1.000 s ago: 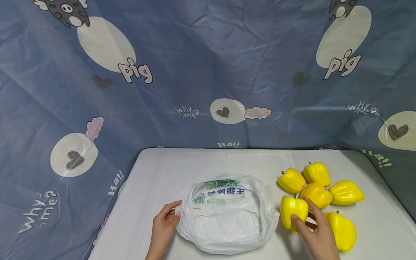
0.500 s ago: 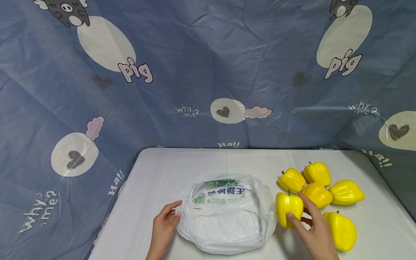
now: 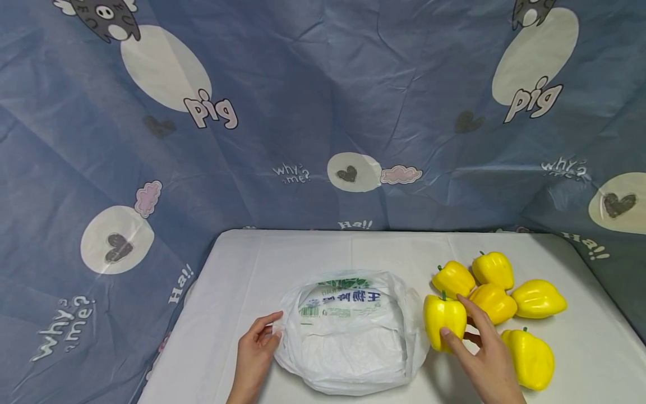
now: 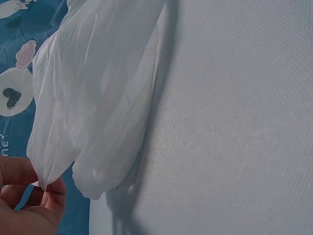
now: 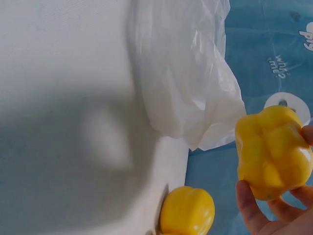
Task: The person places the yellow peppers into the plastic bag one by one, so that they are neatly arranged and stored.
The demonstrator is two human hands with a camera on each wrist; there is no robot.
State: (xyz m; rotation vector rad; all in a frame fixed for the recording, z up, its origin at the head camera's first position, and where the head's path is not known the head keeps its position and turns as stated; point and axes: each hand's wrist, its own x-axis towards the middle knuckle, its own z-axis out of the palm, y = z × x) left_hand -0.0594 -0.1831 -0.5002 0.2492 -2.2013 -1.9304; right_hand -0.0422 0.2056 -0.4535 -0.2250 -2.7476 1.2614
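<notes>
A white plastic bag (image 3: 353, 350) with green and blue print sits on the table, its mouth spread wide toward the head camera. At its left rim my left hand (image 3: 256, 350) pinches the edge; the left wrist view shows thumb and fingers meeting on a gathered corner of the bag (image 4: 93, 98). My right hand (image 3: 481, 350) holds a yellow bell pepper (image 3: 444, 322), stem up, between thumb and fingers, right beside the bag's right rim. In the right wrist view the held pepper (image 5: 274, 152) shows its lobed underside, raised near the bag's edge.
Several more yellow bell peppers lie on the right of the white table (image 3: 282, 249): one pepper (image 3: 529, 359) by the right hand, another (image 3: 538, 299) farther right, others (image 3: 492, 270) behind. A blue patterned cloth (image 3: 353, 112) hangs behind the table.
My right hand has carried the yellow bell pepper left and slightly farther back, up to the bag's right rim. The left hand and the bag's left side have stayed in place.
</notes>
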